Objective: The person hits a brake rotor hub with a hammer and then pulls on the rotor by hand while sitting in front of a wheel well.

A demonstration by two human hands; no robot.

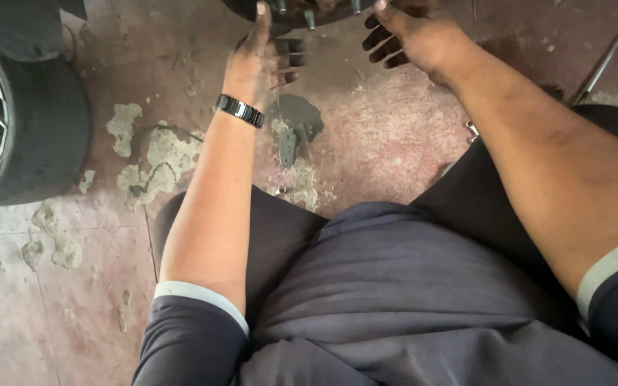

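Head view, looking down over the person's lap. Both bare hands reach to a dark round wheel hub [302, 11] at the top edge; only its lower rim shows, with short metal studs [310, 19] pointing toward the camera, and the rest is cut off by the frame.

The left hand [259, 61], grimy and with a black wristband [239, 111] at the wrist, rests its thumb against the hub's rim. Its fingers curl loosely underneath; whether they grip anything cannot be told.

The right hand [413, 39] lies with the thumb up against the rim and the fingers spread and bent beneath. The contact surface is hidden, so a firm hold cannot be confirmed.

At left, a removed tyre on an alloy wheel [16, 121] stands on the worn, patchy red floor [73, 300], partly cropped by the frame. A small dark metal piece [289, 146] lies on the floor below the left hand; its kind is hard to make out. At upper right a thin metal rod [599, 64] runs diagonally, its lower end hidden behind the right arm.
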